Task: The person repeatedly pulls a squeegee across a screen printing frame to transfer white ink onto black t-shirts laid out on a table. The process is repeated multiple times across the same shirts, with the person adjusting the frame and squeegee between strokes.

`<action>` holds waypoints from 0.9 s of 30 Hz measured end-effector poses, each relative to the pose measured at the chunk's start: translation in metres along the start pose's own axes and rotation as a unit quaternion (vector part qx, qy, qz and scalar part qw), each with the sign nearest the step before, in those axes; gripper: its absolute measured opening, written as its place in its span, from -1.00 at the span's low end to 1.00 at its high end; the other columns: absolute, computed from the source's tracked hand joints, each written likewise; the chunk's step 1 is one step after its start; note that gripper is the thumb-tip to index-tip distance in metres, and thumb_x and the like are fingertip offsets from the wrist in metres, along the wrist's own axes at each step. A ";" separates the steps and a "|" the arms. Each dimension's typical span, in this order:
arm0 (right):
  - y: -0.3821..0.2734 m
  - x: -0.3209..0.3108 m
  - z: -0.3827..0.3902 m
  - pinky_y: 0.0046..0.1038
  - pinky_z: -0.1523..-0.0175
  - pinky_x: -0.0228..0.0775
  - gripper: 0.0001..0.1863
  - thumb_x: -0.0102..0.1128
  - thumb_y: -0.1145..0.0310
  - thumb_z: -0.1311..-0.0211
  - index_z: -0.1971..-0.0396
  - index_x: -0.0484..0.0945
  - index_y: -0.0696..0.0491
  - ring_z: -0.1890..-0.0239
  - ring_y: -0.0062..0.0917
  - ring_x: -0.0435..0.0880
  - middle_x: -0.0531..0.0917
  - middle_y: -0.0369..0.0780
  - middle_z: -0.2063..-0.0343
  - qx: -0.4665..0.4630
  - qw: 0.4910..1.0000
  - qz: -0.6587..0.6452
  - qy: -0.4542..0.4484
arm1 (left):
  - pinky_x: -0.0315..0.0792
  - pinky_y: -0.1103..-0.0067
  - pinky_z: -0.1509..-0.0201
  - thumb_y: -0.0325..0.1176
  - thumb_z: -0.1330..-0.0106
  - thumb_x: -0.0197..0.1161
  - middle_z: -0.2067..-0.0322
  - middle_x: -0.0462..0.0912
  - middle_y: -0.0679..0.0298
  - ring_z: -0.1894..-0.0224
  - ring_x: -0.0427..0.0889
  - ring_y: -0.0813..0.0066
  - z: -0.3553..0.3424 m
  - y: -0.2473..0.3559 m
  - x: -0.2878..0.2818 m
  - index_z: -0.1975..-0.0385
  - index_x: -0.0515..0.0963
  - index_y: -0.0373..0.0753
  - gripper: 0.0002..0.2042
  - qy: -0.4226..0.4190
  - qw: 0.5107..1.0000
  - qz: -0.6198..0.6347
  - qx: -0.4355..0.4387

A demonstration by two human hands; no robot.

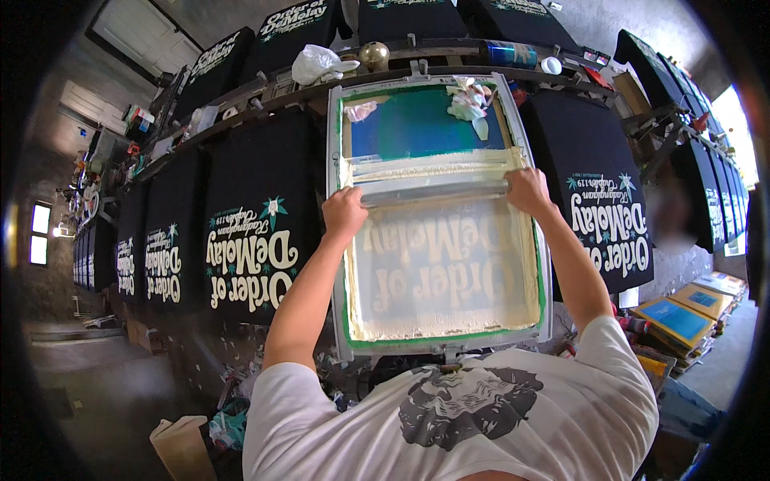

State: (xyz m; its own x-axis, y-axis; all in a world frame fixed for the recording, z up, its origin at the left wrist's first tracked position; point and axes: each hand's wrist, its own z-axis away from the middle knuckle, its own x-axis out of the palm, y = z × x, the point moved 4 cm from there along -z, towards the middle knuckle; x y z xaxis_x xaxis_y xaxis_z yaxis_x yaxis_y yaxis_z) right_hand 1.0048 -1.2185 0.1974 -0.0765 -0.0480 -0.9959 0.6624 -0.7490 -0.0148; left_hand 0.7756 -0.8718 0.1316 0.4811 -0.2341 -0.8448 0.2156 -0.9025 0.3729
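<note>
A squeegee [437, 191] with a long pale handle lies across the mesh of a screen printing frame [546, 309]. My left hand [345, 212] is closed round its left end, and my right hand [528, 191] grips the right end. Just beyond the blade, thick cream ink [433, 166] spreads in a band across the mesh. On the near half, mirrored pale lettering shows through a thin cream film. Crumpled stained paper or cloth [471, 101] rests on the blue-green far part, with a smaller pinkish wad [360, 111] at its left.
Black printed shirts [255, 216] lie on boards to the left; another shirt [589, 176] is right of the frame. A rail behind carries a white plastic bag [317, 64], a brassy round object [374, 56] and a blue can [512, 54]. More framed screens [675, 319] are stacked at right.
</note>
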 end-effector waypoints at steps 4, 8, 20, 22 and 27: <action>-0.014 0.011 0.092 -0.17 0.14 0.60 -0.73 0.28 0.41 0.10 0.32 0.78 -0.02 0.25 -0.18 0.76 0.78 -0.15 0.33 -0.018 0.999 -0.041 0.028 | 0.47 0.22 0.46 -0.54 0.12 0.27 0.57 0.52 0.23 0.47 0.60 0.11 0.085 0.022 -0.025 0.58 0.44 -0.18 -0.85 0.049 0.998 0.013 0.045; -0.028 0.022 0.197 -0.20 0.19 0.60 -0.69 0.32 0.49 0.20 0.32 0.76 -0.04 0.22 -0.28 0.77 0.79 -0.23 0.31 -0.032 0.999 -0.036 0.018 | 0.42 0.27 0.52 -0.56 0.16 0.25 0.59 0.50 0.24 0.51 0.58 0.16 0.179 0.057 -0.061 0.58 0.45 -0.16 -0.84 0.042 0.997 0.026 0.053; -0.035 -0.015 0.187 -0.23 0.20 0.62 -0.74 0.29 0.56 0.24 0.41 0.73 0.04 0.32 -0.21 0.76 0.76 -0.14 0.42 -0.053 0.995 -0.065 0.063 | 0.46 0.28 0.45 -0.54 0.19 0.28 0.58 0.53 0.25 0.48 0.59 0.16 0.152 0.061 -0.092 0.56 0.47 -0.16 -0.83 0.045 0.995 0.035 0.078; -0.019 -0.010 0.131 -0.18 0.26 0.60 -0.86 0.27 0.45 0.12 0.47 0.70 0.00 0.35 -0.20 0.76 0.74 -0.15 0.45 -0.068 0.989 -0.052 0.122 | 0.47 0.26 0.42 -0.56 0.12 0.24 0.54 0.55 0.24 0.46 0.60 0.14 0.099 0.041 -0.067 0.53 0.49 -0.17 -0.85 0.082 0.992 0.018 0.094; 0.001 -0.016 -0.004 -0.14 0.18 0.61 -0.86 0.24 0.42 0.02 0.42 0.71 0.02 0.29 -0.12 0.76 0.76 -0.07 0.38 -0.059 0.986 -0.034 0.153 | 0.55 0.23 0.29 -0.57 0.02 0.26 0.45 0.65 0.19 0.33 0.67 0.10 -0.029 0.005 -0.027 0.49 0.53 -0.20 -0.88 0.110 0.990 0.008 0.083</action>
State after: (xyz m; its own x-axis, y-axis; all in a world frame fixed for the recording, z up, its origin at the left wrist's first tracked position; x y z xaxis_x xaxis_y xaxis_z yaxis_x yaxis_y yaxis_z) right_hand 1.0096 -1.2162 0.2130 0.0927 0.2137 -0.9725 0.7473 -0.6604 -0.0739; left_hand 0.7883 -0.8600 0.1671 0.6606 -0.1810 -0.7286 0.0720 -0.9507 0.3015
